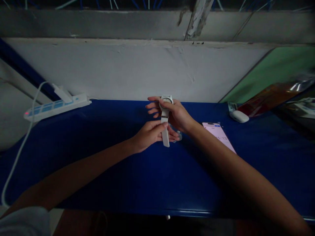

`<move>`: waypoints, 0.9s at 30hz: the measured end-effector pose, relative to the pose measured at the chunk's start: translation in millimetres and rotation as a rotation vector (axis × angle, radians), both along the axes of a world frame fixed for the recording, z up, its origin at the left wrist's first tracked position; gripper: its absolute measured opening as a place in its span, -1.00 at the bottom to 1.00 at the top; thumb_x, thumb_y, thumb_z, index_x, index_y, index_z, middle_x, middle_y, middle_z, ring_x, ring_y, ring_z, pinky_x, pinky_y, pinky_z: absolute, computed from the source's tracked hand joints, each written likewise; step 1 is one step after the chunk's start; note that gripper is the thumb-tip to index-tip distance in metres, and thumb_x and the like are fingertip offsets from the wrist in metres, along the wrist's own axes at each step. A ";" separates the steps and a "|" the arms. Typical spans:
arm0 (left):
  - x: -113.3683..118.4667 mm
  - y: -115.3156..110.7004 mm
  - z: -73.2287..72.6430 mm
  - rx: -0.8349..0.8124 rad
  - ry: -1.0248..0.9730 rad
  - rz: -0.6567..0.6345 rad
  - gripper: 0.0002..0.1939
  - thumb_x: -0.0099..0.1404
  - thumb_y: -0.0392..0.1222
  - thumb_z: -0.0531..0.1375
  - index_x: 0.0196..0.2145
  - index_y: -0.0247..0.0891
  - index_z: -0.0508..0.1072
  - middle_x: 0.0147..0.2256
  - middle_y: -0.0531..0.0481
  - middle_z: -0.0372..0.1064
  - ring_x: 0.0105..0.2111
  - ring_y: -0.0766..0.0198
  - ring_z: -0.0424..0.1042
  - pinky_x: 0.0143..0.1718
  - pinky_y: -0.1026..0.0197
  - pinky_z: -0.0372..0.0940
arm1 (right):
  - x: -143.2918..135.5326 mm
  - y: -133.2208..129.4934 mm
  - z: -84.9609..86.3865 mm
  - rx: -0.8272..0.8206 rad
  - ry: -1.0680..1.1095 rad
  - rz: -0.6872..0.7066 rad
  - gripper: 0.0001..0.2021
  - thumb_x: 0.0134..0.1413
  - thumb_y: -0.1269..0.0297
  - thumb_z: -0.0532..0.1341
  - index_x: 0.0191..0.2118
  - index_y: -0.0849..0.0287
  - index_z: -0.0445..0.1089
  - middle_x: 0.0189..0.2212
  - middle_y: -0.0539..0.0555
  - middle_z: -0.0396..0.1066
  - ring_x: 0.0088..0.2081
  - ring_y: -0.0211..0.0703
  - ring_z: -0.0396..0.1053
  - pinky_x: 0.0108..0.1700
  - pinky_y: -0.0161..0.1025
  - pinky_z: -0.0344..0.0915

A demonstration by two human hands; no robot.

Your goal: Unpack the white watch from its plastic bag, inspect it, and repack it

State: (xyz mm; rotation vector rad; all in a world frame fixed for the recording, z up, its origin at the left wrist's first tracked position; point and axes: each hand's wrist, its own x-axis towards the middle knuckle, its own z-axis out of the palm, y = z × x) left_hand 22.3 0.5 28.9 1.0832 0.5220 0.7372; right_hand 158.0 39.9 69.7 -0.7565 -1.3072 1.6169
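Note:
A white wristwatch point(165, 131) with a round face and a pale strap is held over the middle of the blue table, its strap hanging toward me. My right hand point(177, 113) grips the watch at its face, thumb across the dial and the other fingers behind it. Lower down, my left hand point(149, 135) pinches the strap between thumb and fingers, the strap's free end sticking out below. Something small and clear point(180, 135) lies just right of my left fingertips; I cannot make out what it is.
On the blue table point(137, 183), a lit phone point(220, 136) lies right of my right forearm. Behind it are a white mouse point(239, 116) and a reddish-brown packet point(270, 95). A white power strip point(57, 107) with a cable is at the back left. A pale wall point(123, 70) stands behind.

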 end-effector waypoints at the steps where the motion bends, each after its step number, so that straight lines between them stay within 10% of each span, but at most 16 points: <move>1: 0.8 -0.4 -1.2 -0.086 -0.035 -0.028 -0.72 0.41 -0.06 0.15 -0.25 -0.38 0.44 -0.25 -0.20 0.54 -0.24 0.12 0.58 -0.04 -0.01 0.40 | 2.0 2.0 -2.9 -0.036 0.009 0.008 -0.75 0.29 0.24 0.10 -0.06 0.20 0.46 -0.13 0.13 0.57 -0.21 -0.20 0.53 -0.12 -0.26 0.47; 9: 1.5 -4.9 -10.1 -0.360 -0.148 -0.259 -0.71 0.49 -0.14 0.06 -0.15 -0.42 0.47 -0.23 -0.26 0.56 -0.24 0.10 0.59 -0.15 0.09 0.43 | 17.8 11.8 -16.7 -0.339 0.188 0.151 -0.53 0.40 0.21 -0.15 -0.12 0.29 0.49 -0.11 0.21 0.58 -0.12 -0.16 0.54 0.10 -0.17 0.37; 27: 2.6 -10.3 -14.0 -0.490 -0.089 -0.136 -0.68 0.50 -0.15 0.07 -0.22 -0.47 0.49 -0.26 -0.31 0.56 -0.23 0.10 0.59 0.02 -0.01 0.34 | 17.7 4.6 -12.6 -0.522 0.260 0.280 -0.17 0.36 -0.14 -0.37 0.06 0.48 0.38 -0.06 0.40 0.52 0.00 0.01 0.50 0.16 -0.03 0.32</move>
